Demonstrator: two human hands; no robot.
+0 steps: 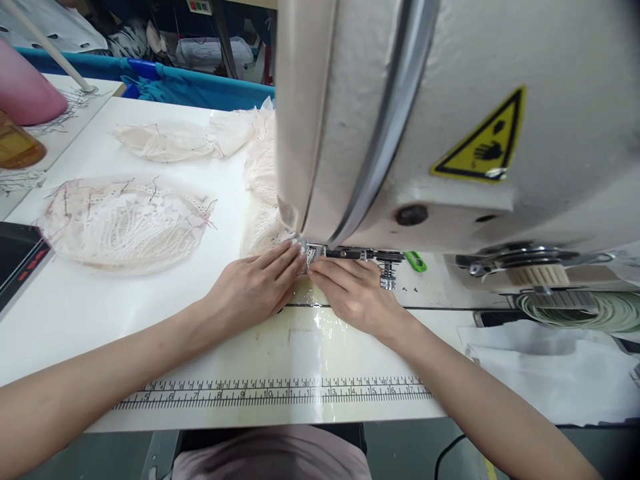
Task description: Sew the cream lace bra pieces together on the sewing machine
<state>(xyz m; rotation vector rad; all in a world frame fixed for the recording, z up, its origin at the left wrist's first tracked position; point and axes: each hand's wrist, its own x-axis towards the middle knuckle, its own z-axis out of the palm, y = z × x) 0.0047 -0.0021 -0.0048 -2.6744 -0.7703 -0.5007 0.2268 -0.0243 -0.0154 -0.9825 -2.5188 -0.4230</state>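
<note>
White lace fabric (261, 223) runs under the head of a sewing machine (320, 133), and its edge reaches the metal presser parts (313, 252). My left hand (257, 280) lies flat on the lace just left of these parts, its fingers stretched out and close together. From the right, my right hand (357, 290) rests low on the machine bed, fingers extended, with the fingertips at the lace edge. My hands nearly meet in front of the needle area. The needle itself and the lace under my fingertips are hidden.
Gathered lace pieces (125, 223) with dark red thread ends lie on the white table at left. A ruler strip (270, 392) runs along the front edge. A green thread cutter (416, 261), white cloth (550, 367) and a pink cone (30, 87) are around.
</note>
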